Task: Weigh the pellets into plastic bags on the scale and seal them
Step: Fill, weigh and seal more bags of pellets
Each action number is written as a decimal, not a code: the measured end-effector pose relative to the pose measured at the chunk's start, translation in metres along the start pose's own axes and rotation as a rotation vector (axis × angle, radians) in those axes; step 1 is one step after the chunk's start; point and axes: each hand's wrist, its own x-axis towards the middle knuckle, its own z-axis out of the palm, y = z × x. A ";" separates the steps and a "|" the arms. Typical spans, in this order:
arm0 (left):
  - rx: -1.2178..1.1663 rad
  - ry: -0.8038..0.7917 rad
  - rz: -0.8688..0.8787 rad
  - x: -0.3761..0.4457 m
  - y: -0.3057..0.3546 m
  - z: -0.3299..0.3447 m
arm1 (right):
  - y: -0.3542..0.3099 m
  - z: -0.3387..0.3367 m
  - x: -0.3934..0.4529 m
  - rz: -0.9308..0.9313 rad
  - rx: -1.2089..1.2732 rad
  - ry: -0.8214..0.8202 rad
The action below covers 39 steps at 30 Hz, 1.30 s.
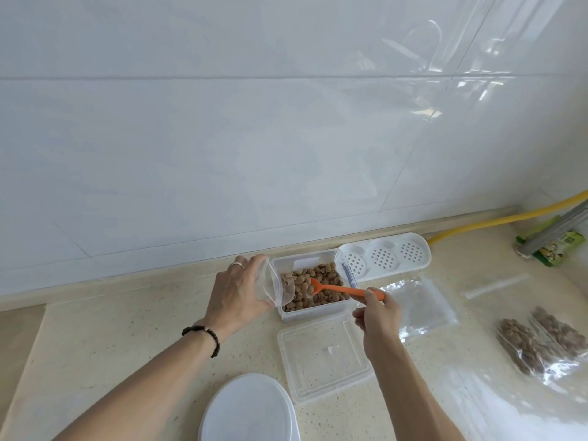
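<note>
1. I'm seeing the left hand (237, 292) gripping an open plastic bag (273, 286) just left of the pellet box (313, 286).
2. Right hand (377, 316) is pinching an orange spoon (342, 289), its bowl sitting in the pellets (318, 288).
3. Clear lid (323, 358) is lying in front of the box; filled bags (541, 340) are lying well right.

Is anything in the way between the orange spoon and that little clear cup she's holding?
Nothing visible is. The orange spoon, held by the right hand, has its bowl in the pellets. The clear cup in the left hand is tipped over the tub's left edge, its mouth facing the spoon.
</note>
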 end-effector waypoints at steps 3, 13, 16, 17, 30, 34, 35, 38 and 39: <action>0.040 0.000 -0.002 0.005 0.007 0.002 | -0.013 -0.010 -0.002 0.000 0.087 -0.024; -0.029 -0.036 -0.046 0.018 0.037 0.003 | -0.073 -0.008 -0.050 -0.467 -0.131 -0.202; -0.140 -0.049 -0.061 0.017 0.044 0.003 | -0.073 -0.003 -0.063 -0.671 -0.268 -0.332; -0.164 -0.048 -0.067 0.017 0.044 0.003 | -0.074 -0.002 -0.065 -0.708 -0.299 -0.354; -0.142 -0.048 -0.118 0.006 0.020 0.000 | -0.052 -0.010 -0.021 -0.468 -0.176 -0.040; -0.112 -0.038 -0.086 -0.001 0.011 -0.007 | -0.024 -0.005 0.002 -0.412 -0.305 0.016; -0.097 -0.036 -0.081 -0.003 0.008 -0.008 | -0.018 -0.002 0.005 -0.408 -0.329 0.012; -0.050 -0.038 -0.073 -0.006 0.000 -0.009 | -0.004 0.011 0.005 -0.391 -0.395 -0.080; -0.040 -0.039 -0.079 -0.006 -0.002 -0.009 | -0.001 0.016 0.004 -0.383 -0.412 -0.119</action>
